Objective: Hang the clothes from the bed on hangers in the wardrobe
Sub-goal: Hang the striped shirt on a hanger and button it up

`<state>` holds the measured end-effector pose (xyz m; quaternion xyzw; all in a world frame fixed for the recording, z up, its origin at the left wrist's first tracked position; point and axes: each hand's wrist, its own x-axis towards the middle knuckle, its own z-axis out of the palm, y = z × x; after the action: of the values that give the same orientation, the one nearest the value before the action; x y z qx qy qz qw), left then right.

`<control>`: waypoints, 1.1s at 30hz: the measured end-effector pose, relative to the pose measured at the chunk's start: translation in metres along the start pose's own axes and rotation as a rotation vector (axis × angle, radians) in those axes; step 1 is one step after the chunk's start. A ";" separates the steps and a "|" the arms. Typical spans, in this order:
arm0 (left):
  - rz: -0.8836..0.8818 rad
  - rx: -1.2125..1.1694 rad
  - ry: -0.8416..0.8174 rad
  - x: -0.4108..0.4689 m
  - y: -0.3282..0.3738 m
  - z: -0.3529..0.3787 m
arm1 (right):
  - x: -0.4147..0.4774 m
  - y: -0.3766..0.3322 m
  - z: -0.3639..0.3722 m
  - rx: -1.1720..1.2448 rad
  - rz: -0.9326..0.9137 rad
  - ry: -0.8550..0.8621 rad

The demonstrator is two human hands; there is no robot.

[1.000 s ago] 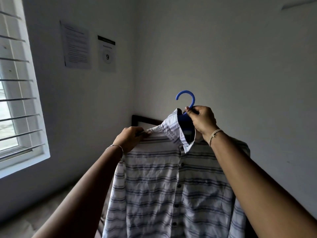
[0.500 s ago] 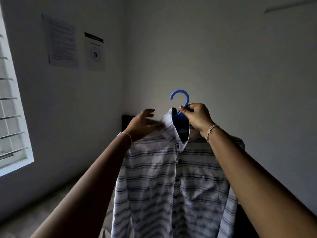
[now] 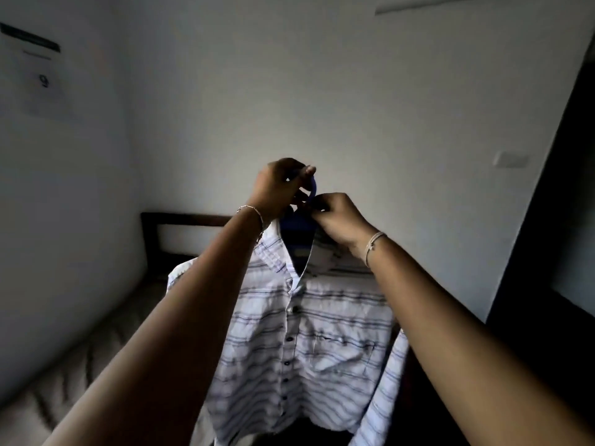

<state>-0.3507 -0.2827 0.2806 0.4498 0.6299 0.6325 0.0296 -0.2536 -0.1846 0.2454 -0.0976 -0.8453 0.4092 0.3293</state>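
— Where was the striped shirt on your feed?

— Held up in mid-air at the centre of my view, draped on the blue hanger. Its buttoned front faced me. It was above the mattress and in front of the dark headboard.

— And the hands?

— The left hand had its fingers curled round the hanger's hook and hid most of it. The right hand pinched the hanger's neck just below the hook, at the open collar. I couldn't tell whether the two hands were touching.

— Anything blocking you?

— Both forearms crossed the frame and covered the shirt's shoulders. A thin bracelet sat on the left wrist and a cord band on the right.

— Surroundings?

— A blurred paper notice hung on the wall at left, and there was a switch plate on the far wall. A tall dark panel stood at the right edge. I couldn't tell whether it was the wardrobe.
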 end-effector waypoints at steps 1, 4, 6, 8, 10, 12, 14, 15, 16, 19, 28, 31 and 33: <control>0.001 -0.004 -0.011 -0.005 0.000 0.009 | -0.011 0.002 -0.007 0.065 0.025 -0.019; 0.022 -0.011 -0.032 -0.022 0.000 0.037 | -0.047 0.011 -0.032 0.125 0.172 -0.095; 0.000 -0.062 -0.060 -0.036 -0.001 0.061 | -0.074 0.021 -0.054 0.090 0.296 -0.161; -0.045 -0.149 -0.110 -0.050 0.002 0.087 | -0.101 0.032 -0.077 0.092 0.375 -0.220; -0.097 -0.227 -0.163 -0.064 0.005 0.115 | -0.130 0.044 -0.102 0.114 0.395 -0.289; -0.117 -0.257 -0.208 -0.079 0.011 0.141 | -0.158 0.054 -0.125 0.122 0.399 -0.347; -0.127 -0.274 -0.250 -0.094 0.020 0.170 | -0.192 0.061 -0.150 0.120 0.420 -0.360; -0.132 -0.277 -0.280 -0.104 0.027 0.190 | -0.213 0.062 -0.164 0.127 0.430 -0.351; -0.138 -0.280 -0.303 -0.112 0.033 0.206 | -0.230 0.064 -0.175 0.135 0.436 -0.340; -0.128 -0.304 -0.382 -0.145 0.059 0.255 | -0.285 0.061 -0.212 0.145 0.480 -0.252; -0.032 -0.256 -0.514 -0.252 0.130 0.393 | -0.481 0.021 -0.322 0.030 0.609 0.026; -0.053 -0.329 -0.562 -0.293 0.167 0.434 | -0.543 0.006 -0.350 -0.093 0.638 0.201; -0.060 -0.409 -0.642 -0.324 0.199 0.463 | -0.584 -0.006 -0.368 -0.155 0.654 0.302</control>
<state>0.2272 -0.1625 0.1801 0.5911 0.4623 0.5709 0.3331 0.4275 -0.2111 0.1366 -0.4466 -0.7397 0.4086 0.2940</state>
